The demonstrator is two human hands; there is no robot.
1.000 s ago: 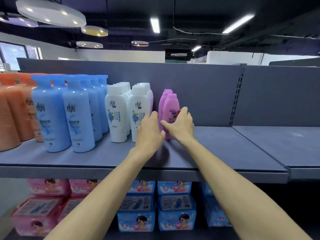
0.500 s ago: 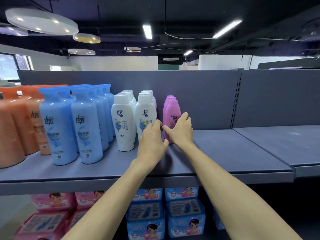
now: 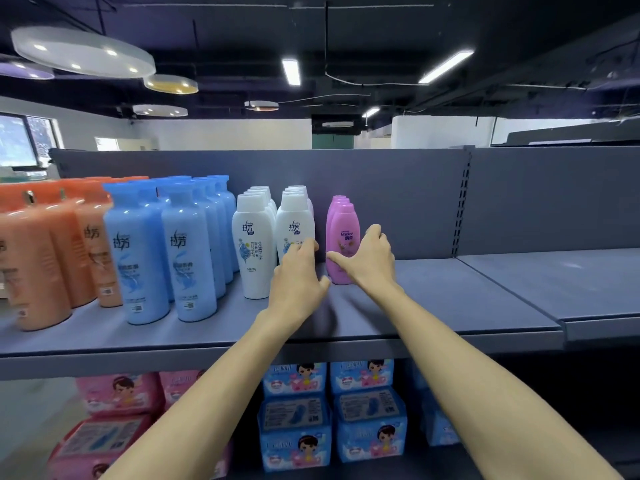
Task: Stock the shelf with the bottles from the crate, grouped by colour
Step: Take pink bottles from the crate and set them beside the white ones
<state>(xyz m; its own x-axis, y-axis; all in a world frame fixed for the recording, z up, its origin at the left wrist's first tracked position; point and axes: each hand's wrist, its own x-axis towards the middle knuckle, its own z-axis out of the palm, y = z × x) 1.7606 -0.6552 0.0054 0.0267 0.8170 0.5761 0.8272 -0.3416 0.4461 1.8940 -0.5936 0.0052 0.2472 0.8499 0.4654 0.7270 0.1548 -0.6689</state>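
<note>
A row of pink bottles (image 3: 341, 226) stands on the grey shelf (image 3: 436, 301), right of two rows of white bottles (image 3: 252, 244). Further left are blue bottles (image 3: 188, 252) and orange bottles (image 3: 43, 258), each colour grouped. My right hand (image 3: 369, 263) wraps the front pink bottle, thumb across its lower front, fingers on its right side. My left hand (image 3: 297, 273) hovers just left of it, its curled fingertips touching the front right white bottle. The crate is out of view.
The shelf right of the pink bottles is bare up to the slotted upright (image 3: 460, 209), and a second shelf section (image 3: 561, 282) continues right. Below hang blue packs (image 3: 369, 422) and pink packs (image 3: 119, 393). A grey back panel (image 3: 398, 202) closes the rear.
My left hand has drawn away from the pink bottle toward the white bottles, leaving a gap between my hands. The right hand stays on the pink bottle. My head has tilted, shifting the view.
</note>
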